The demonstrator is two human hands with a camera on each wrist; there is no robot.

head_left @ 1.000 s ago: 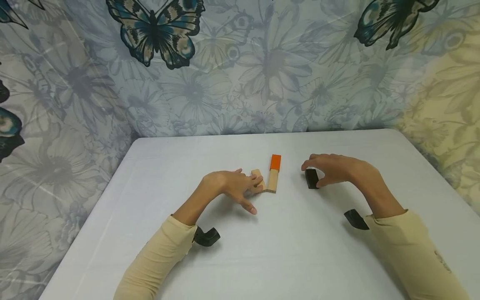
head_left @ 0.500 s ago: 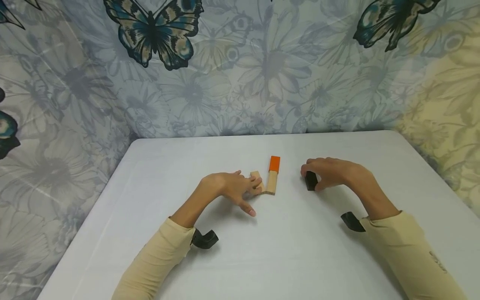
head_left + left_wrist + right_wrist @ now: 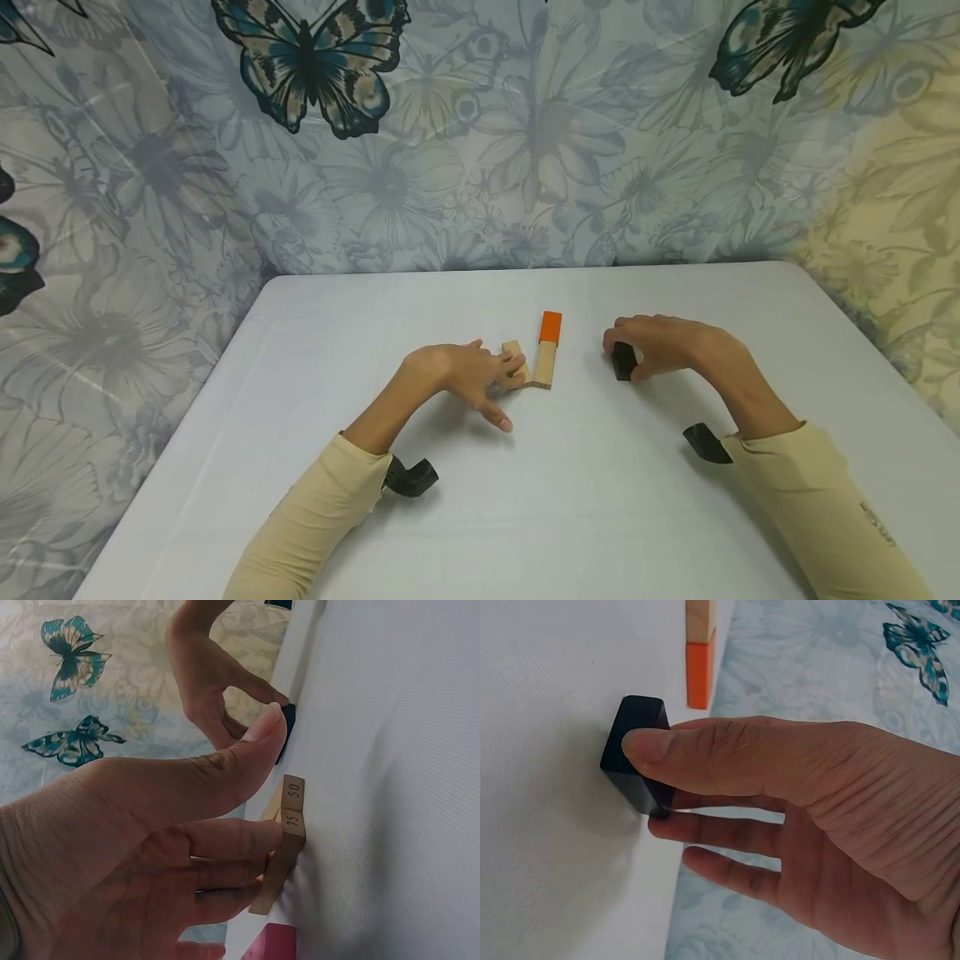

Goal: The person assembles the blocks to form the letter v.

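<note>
My right hand (image 3: 663, 340) grips a black block (image 3: 634, 742) at the right of the table, thumb on its end face and fingertips at the far side. My left hand (image 3: 468, 372) is spread over a slanted wooden block (image 3: 512, 347), fingers extended and thumb held apart. In the left wrist view, the fingertips lie right at this wooden block, whose end reads 15 (image 3: 294, 821). Beside it is a second wooden block (image 3: 545, 367), its end marked 50 (image 3: 293, 793). An orange block (image 3: 551, 326) lines up with its far end.
A pink block (image 3: 274, 943) lies past my left fingers, mostly hidden by that hand in the head view. The white table (image 3: 525, 508) ends at a butterfly-patterned cloth (image 3: 540, 150) at the back. Black wrist mounts (image 3: 411, 478) hang under both sleeves.
My right fingers have closed down around the black block, the hand shifting slightly left and nearer. My left hand and the wooden blocks stay in place.
</note>
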